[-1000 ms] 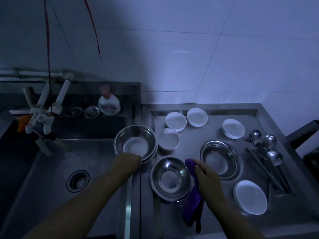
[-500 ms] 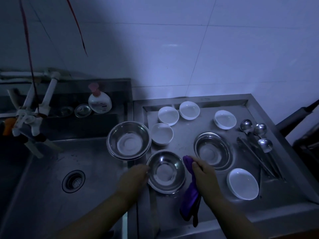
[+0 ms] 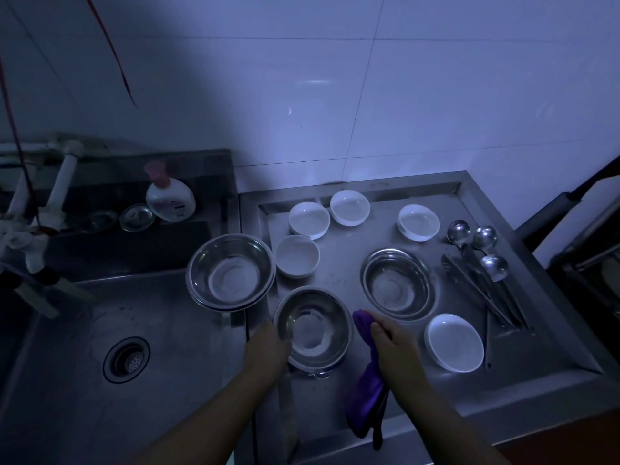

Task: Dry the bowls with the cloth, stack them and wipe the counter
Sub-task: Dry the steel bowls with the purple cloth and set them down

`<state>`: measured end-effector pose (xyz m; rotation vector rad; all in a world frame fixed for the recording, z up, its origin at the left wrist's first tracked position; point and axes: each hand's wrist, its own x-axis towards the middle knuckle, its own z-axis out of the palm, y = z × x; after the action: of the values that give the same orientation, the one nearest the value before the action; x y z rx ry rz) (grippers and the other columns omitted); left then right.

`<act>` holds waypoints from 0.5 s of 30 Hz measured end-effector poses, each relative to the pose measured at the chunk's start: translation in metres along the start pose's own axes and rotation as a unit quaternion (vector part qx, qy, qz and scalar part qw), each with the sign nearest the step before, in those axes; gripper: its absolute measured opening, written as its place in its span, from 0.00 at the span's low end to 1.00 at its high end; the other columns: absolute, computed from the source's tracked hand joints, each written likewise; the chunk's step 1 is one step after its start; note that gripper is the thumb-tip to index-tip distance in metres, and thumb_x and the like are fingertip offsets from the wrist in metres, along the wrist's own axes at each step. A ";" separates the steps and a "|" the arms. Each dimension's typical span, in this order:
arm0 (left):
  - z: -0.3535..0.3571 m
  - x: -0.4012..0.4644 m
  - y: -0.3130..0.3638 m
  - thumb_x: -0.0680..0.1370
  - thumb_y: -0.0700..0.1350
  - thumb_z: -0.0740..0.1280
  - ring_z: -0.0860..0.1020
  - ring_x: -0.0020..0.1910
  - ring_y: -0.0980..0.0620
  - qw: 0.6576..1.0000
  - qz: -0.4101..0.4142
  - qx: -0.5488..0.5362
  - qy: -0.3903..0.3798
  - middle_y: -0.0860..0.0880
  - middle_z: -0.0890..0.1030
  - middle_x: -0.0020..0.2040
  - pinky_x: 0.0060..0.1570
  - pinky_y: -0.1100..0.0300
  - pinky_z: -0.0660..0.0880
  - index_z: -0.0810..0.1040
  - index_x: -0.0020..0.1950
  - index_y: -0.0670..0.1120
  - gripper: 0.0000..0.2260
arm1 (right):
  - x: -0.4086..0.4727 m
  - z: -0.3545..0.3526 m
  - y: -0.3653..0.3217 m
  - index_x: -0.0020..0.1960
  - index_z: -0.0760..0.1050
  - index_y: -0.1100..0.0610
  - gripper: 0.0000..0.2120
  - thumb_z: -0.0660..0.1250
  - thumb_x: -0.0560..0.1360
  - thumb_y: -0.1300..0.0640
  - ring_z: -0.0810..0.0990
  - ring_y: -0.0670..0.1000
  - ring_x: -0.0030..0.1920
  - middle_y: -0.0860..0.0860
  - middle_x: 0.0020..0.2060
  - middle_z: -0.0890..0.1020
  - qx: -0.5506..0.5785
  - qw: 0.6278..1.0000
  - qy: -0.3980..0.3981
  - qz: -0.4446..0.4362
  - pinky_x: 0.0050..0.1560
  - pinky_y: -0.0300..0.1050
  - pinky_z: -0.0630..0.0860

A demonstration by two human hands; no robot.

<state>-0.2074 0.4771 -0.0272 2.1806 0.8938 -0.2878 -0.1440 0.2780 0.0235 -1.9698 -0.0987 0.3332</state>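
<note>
Steel counter (image 3: 349,276) carries bowls (image 3: 397,288), spoons (image 3: 493,266).

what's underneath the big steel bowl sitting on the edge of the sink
The big steel bowl sits nested in another steel bowl; only that one's rim shows below it. How many are stacked there is hidden.

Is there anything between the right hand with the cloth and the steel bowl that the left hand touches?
Nothing visible stands between them. The right hand holds the purple cloth just beside the steel bowl, on its right, and the left hand is on the bowl's opposite rim.
</note>
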 end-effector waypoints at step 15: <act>-0.049 -0.043 0.048 0.71 0.40 0.68 0.72 0.35 0.45 0.964 0.211 -0.041 0.155 0.49 0.70 0.37 0.32 0.57 0.60 0.61 0.31 0.52 0.18 | -0.028 -0.015 -0.016 0.56 0.79 0.56 0.12 0.62 0.77 0.67 0.78 0.49 0.54 0.50 0.50 0.82 -0.002 0.995 0.086 -0.044 0.57 0.40 0.72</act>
<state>-0.2098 0.4680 0.0530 2.3053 0.5637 0.3005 -0.1658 0.2652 0.0486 -1.9827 -0.0753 0.1055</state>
